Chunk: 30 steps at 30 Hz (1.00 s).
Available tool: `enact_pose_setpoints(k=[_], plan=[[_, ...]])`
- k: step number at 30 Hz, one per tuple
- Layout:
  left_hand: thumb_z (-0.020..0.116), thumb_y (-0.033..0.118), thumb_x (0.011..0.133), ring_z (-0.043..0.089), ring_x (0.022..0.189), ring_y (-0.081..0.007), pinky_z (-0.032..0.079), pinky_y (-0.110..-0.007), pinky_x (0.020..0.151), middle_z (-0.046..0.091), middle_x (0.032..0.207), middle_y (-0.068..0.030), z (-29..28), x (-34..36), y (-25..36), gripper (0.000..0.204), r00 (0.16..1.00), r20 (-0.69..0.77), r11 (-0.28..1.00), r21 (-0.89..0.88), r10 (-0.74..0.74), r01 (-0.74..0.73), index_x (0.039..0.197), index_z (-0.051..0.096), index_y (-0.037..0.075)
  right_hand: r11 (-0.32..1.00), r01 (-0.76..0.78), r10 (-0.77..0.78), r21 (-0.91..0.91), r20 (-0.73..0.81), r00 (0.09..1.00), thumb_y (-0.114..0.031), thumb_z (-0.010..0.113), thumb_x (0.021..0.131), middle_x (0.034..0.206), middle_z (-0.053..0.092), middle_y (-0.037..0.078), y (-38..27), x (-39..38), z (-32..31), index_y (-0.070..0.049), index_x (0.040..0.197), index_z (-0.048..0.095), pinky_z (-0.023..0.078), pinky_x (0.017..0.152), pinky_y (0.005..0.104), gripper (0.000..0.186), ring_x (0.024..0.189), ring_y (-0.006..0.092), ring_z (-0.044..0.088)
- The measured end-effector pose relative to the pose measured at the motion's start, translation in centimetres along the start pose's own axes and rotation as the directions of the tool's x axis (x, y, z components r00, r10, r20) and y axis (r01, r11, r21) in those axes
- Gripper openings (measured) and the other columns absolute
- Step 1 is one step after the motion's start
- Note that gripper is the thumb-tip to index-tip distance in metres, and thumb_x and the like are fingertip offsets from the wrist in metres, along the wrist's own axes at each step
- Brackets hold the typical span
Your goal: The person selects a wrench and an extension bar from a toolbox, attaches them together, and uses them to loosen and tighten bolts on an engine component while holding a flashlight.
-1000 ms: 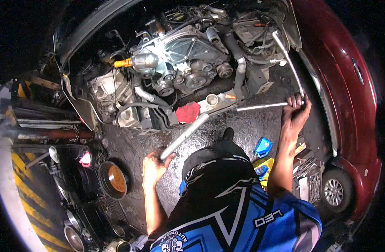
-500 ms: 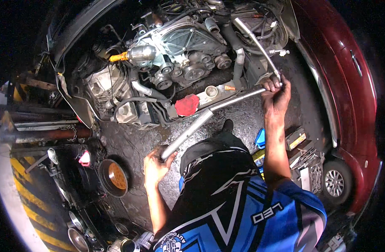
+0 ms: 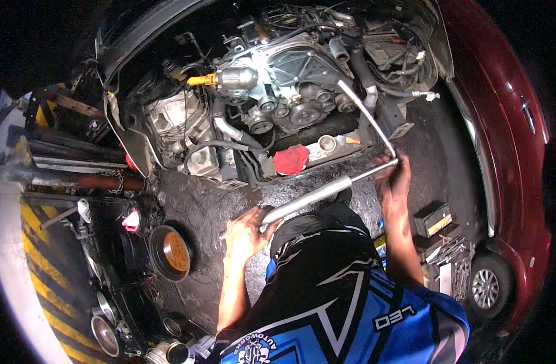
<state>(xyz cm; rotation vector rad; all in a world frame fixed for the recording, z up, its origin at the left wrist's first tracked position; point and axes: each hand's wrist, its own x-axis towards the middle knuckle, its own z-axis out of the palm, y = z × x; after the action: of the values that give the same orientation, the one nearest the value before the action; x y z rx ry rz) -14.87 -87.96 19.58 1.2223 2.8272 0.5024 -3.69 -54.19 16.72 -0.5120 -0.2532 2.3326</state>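
Note:
My left hand (image 3: 246, 233) is closed round the lower end of a thick silver tube (image 3: 308, 198) that slants across in front of my legs. A thinner bent metal bar (image 3: 361, 101) has one arm running into the tube's upper end, the other rising toward the pulleys on the engine (image 3: 305, 114). My right hand (image 3: 392, 178) grips this bar at its bend. A red cloth (image 3: 290, 160) and a small round cup (image 3: 326, 143) lie on the front crossmember. An orange-handled tool (image 3: 202, 80) with a silver cylinder sits against the engine.
A dark red car panel (image 3: 511, 151) stands at the right, with a toolbox (image 3: 441, 273) and black battery (image 3: 431, 218) on the floor. At the left are a round pan (image 3: 170, 242), a pink container (image 3: 131, 219), removed parts and a striped yellow-black edge (image 3: 44, 255).
My right hand has swung leftward and the bent bar's straight arm, earlier apart from the tube, now runs into it. The tube has tilted flatter and my left hand moved slightly rightward.

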Motion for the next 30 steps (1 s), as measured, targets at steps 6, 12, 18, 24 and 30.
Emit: enact_pose_setpoints(k=[6,12,18,24,30], plan=[[0.074,0.039,0.077,0.069,0.089,-0.0254,0.053,-0.037,0.073,0.071,0.102,-0.0114,-1.0,0.8,0.3,0.037,1.000,0.028,0.998,0.070,-0.004,0.002,0.100,0.072,0.010,0.990,-0.117,0.114,-0.080,-0.042,0.993,-0.012,0.056,0.090,0.097,0.063,0.014,1.4,-1.0,-4.7,0.003,0.106,0.057,0.048,0.092,0.0458,0.022,0.092,0.0248,0.060],[0.076,0.035,0.075,0.067,0.079,-0.0255,0.053,-0.038,0.067,0.068,0.087,-0.0087,-1.5,2.8,0.4,0.033,0.994,0.013,0.992,0.073,0.106,-0.106,0.095,0.071,0.008,0.957,-0.254,0.259,-0.143,0.016,0.966,-0.009,0.059,0.089,0.097,0.063,0.013,0.8,0.0,-5.8,-0.001,0.109,0.057,0.050,0.092,0.0555,0.021,0.087,0.0242,0.062],[0.074,0.034,0.078,0.066,0.078,-0.0286,0.053,-0.041,0.068,0.066,0.088,-0.0104,-0.7,9.5,3.9,0.041,0.976,0.154,0.973,0.145,0.155,-0.178,0.107,0.067,0.006,0.891,-0.256,0.244,-0.374,-0.081,0.966,-0.020,0.061,0.094,0.086,0.057,0.001,-0.5,6.6,-9.7,-0.005,0.105,0.060,0.058,0.068,0.0349,0.018,0.072,0.0120,0.057],[0.066,0.020,0.084,0.063,0.100,-0.0354,0.051,-0.046,0.081,0.063,0.109,-0.0189,2.1,17.5,5.7,0.040,0.925,0.358,0.934,0.268,0.129,-0.235,0.118,0.061,0.001,0.929,-0.226,0.176,-0.295,-0.186,0.967,-0.017,0.056,0.097,0.083,0.056,-0.001,-0.8,16.3,-11.9,-0.004,0.108,0.064,0.045,0.056,0.0239,0.019,0.066,0.0090,0.051],[0.063,0.034,0.088,0.066,0.096,-0.0328,0.053,-0.045,0.078,0.067,0.104,-0.0151,3.3,26.7,11.1,0.040,0.823,0.553,0.920,0.376,-0.131,-0.106,0.122,0.062,0.012,0.906,-0.336,0.293,-0.256,-0.193,0.937,-0.024,0.050,0.101,0.070,0.042,-0.006,-1.5,25.6,-13.8,-0.004,0.119,0.061,0.037,0.060,0.0221,0.029,0.063,0.0072,0.042]])
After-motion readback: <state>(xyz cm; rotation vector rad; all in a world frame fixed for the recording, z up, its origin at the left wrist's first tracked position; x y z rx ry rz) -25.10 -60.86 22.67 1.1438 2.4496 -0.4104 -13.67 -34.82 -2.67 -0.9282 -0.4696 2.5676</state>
